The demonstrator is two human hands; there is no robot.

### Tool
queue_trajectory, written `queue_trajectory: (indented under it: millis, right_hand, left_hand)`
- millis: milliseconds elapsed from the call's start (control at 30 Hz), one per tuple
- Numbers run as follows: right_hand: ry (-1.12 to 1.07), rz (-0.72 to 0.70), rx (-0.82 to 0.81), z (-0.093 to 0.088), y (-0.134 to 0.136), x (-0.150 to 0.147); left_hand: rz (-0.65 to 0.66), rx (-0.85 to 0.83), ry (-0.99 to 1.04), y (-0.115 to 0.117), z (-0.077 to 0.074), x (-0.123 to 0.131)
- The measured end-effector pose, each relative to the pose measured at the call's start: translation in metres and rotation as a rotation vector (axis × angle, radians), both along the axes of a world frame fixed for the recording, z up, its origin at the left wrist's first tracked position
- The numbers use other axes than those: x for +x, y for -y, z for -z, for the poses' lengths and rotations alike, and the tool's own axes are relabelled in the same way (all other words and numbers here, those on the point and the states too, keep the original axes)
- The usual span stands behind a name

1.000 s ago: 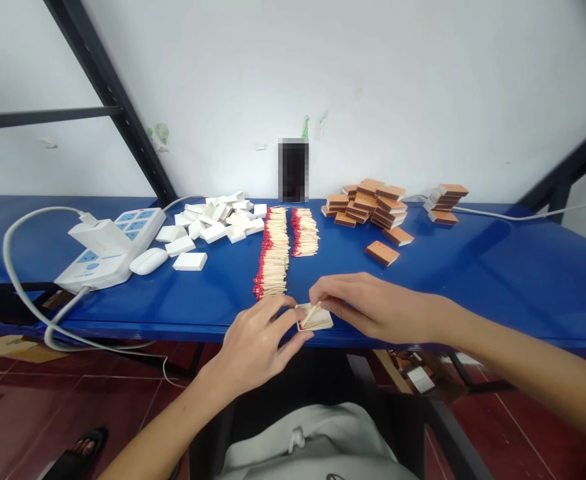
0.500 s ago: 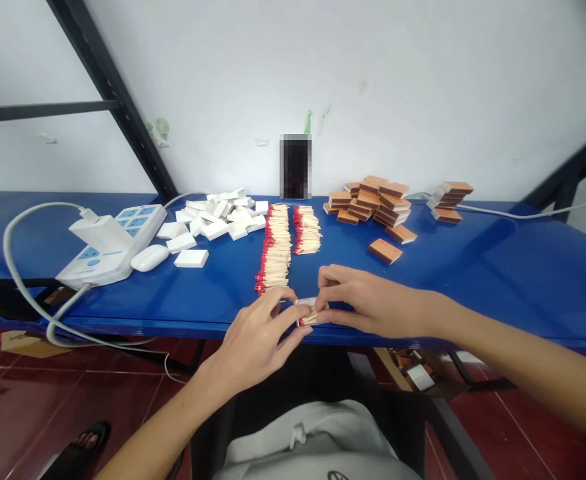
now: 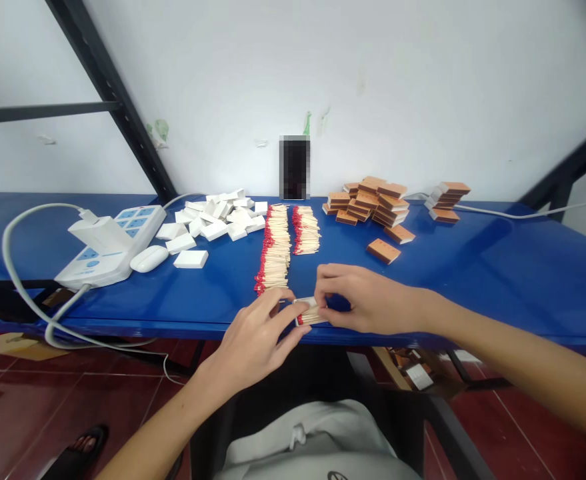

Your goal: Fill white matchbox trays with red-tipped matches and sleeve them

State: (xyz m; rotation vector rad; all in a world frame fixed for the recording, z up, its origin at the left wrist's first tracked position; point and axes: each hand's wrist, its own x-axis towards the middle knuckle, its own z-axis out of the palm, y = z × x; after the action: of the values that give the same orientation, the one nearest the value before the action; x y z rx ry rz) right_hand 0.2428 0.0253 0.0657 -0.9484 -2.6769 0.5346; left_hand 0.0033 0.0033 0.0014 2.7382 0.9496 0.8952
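Near the table's front edge, a small white matchbox tray [image 3: 305, 302] lies between my hands with red-tipped matches [image 3: 311, 316] inside. My left hand [image 3: 260, 333] grips the tray's left end between thumb and fingers. At its right end, the bent fingers and thumb of my right hand [image 3: 355, 300] close on the tray, touching the matches; the fingertips partly hide that end. Just beyond the hands lie a long row of loose matches [image 3: 275, 247] and a shorter row [image 3: 306, 230], red heads to the left.
White inner trays [image 3: 217, 217] are heaped at the back left. Brown matchbox sleeves [image 3: 370, 200] form a pile at the back right, with another stack [image 3: 450, 197] farther right. A power strip [image 3: 117, 247], a white earbud case [image 3: 149, 259] and cables occupy the left side. A dark blurred rectangle [image 3: 295, 167] stands against the wall.
My right fingers have drawn back slightly toward the tray's right end, showing more of the matches inside. My left hand keeps its hold on the tray almost unchanged.
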Motion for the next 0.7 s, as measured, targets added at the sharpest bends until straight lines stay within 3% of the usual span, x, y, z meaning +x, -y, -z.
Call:
queue_trajectory:
  millis: [200, 400, 700]
  right_hand:
    - [0.102, 0.35, 0.145, 0.006, -0.041, 0.002]
    - [0.154, 0.319, 0.206, 0.02, -0.075, -0.001]
    - [0.088, 0.315, 0.097, 0.019, -0.082, -0.006]
  left_hand:
    - [0.001, 0.071, -0.077, -0.001, -0.001, 0.0]
    - [0.003, 0.089, -0.053, -0.001, -0.001, 0.001]
    - [0.023, 0.108, -0.042, -0.002, 0.001, -0.001]
